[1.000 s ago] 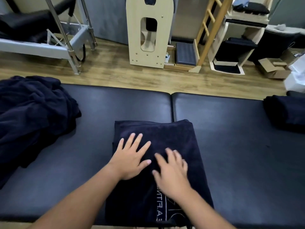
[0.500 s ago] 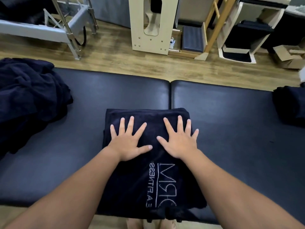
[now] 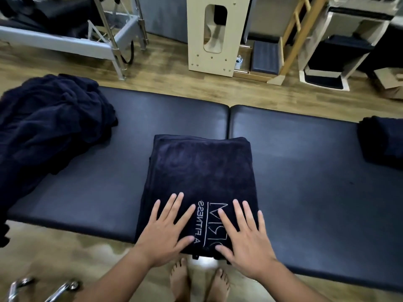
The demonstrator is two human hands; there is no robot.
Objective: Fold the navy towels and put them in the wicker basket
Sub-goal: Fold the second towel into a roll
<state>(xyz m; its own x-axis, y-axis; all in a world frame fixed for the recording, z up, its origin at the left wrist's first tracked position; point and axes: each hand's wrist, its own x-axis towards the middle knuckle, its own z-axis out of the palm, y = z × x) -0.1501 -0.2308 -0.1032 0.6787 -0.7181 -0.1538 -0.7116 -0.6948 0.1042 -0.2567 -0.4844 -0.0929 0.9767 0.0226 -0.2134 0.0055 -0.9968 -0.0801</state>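
No basket anywhere in this shot, so can't say what's in it. The pile (image 3: 50, 131) of loose navy towels on the left runs off the frame edge and droops over the near side of the table (image 3: 305, 192), so how many are in there is anyone's guess. On the far right there's a dark stack (image 3: 383, 142) that looks like folded towels, but it's cut off by the edge too.

The towel (image 3: 200, 175) being worked on sits folded in the middle of the table, right across the seam between the two pads, its near end hanging just past the table edge. The white logo on it is partly covered by the right hand (image 3: 246, 243), so I can only read bits of lettering.

Left hand (image 3: 165, 234) and right hand both lie flat on the near end of the towel, fingers (image 3: 176, 203) straight and spread, pressing rather than gripping. Bare feet (image 3: 198, 280) show on the floor below.
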